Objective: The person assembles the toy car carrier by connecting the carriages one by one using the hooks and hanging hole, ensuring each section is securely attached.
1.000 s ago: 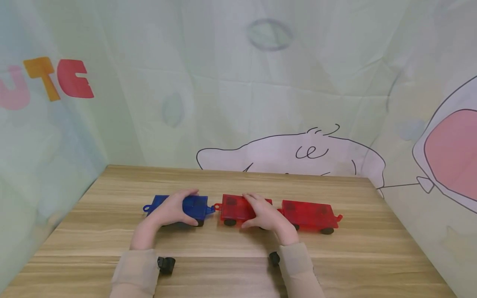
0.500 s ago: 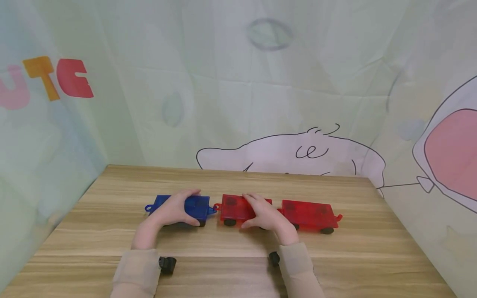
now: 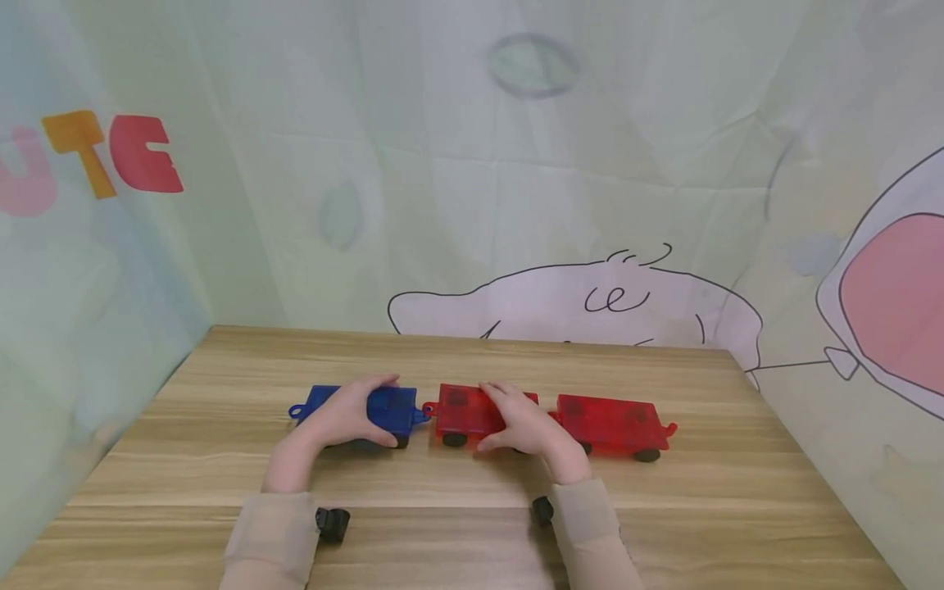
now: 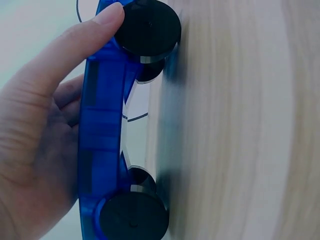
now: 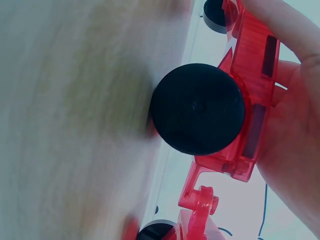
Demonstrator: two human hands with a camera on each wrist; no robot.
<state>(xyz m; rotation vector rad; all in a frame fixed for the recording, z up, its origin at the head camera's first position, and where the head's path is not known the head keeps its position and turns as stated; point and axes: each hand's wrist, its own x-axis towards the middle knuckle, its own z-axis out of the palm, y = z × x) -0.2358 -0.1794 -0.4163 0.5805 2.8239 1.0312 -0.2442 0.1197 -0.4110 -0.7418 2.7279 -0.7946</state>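
A translucent blue toy train car (image 3: 394,408) stands on its black wheels, gripped from above by my left hand (image 3: 345,416), thumb on the near side. In the left wrist view my thumb (image 4: 107,17) presses near a wheel. The blue car's right-end hook (image 3: 422,416) overlaps the ring (image 3: 430,409) of a red toy train car (image 3: 465,410); whether it is seated cannot be told. My right hand (image 3: 529,428) holds that red car across its top and near side. A second red car (image 3: 612,424) is coupled to its right end; the link (image 5: 200,197) shows in the right wrist view.
All the cars stand in a row on a wood-grain table (image 3: 442,524). A printed cloth backdrop (image 3: 472,205) rises behind the table and along its sides. Small black wrist cameras (image 3: 333,524) sit on both forearms.
My left hand and the blue car have shifted slightly right, bringing its hook from beside the red ring to overlapping it. The right hand and the red cars have stayed put.
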